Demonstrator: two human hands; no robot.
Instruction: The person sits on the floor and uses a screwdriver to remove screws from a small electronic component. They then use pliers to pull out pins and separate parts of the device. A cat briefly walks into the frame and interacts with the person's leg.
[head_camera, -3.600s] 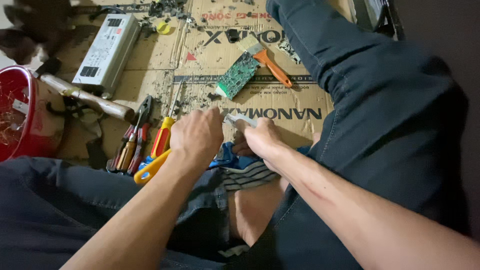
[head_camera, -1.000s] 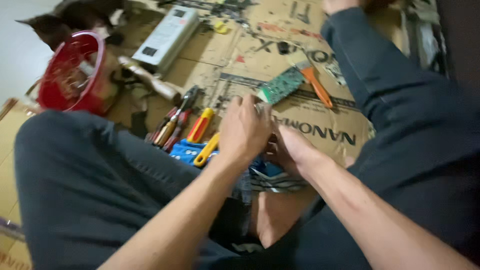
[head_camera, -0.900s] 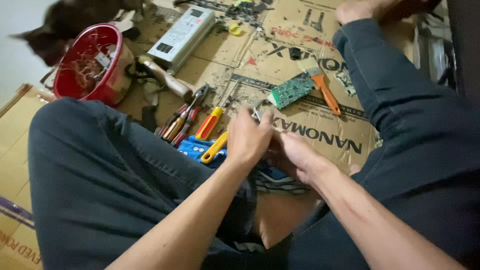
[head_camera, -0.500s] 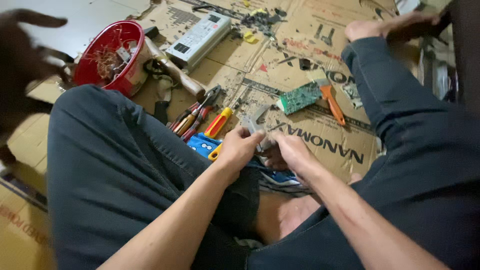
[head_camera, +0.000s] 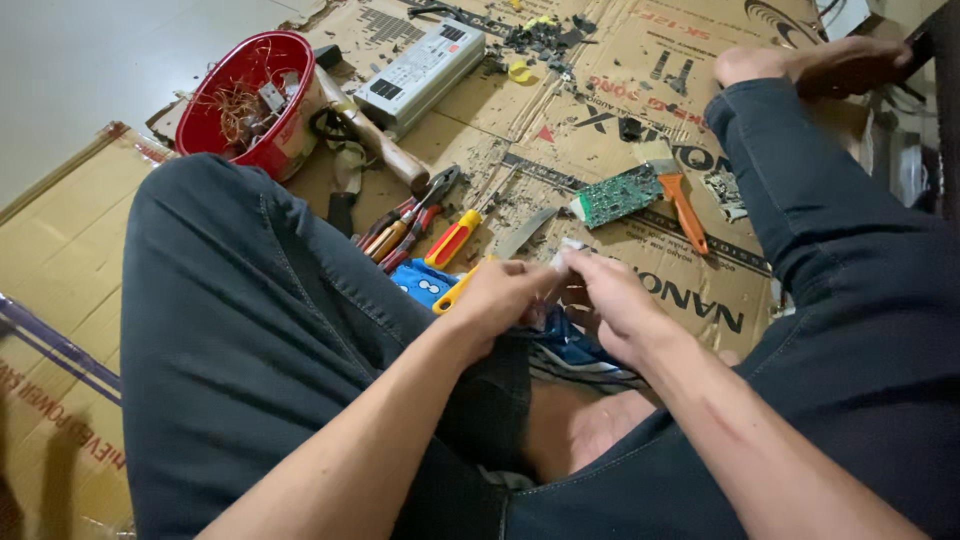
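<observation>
Head view: both hands meet beside the green circuit board (head_camera: 617, 197). Left hand (head_camera: 497, 297) and right hand (head_camera: 608, 300) pinch closed on one small pale part (head_camera: 566, 254). Since moments earlier the view has swung left; the grip is unchanged, so work continues.

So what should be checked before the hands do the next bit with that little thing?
1. Left hand and right hand both pinch the small pale piece: ok.
2. What the piece is: cannot tell, fingers hide most of it.
3. Screwdriver with yellow handle close beside the left hand: ok.
4. Green circuit board lies flat on the cardboard, apart from the hands: ok.
5. Red bowl upright: ok.
</observation>
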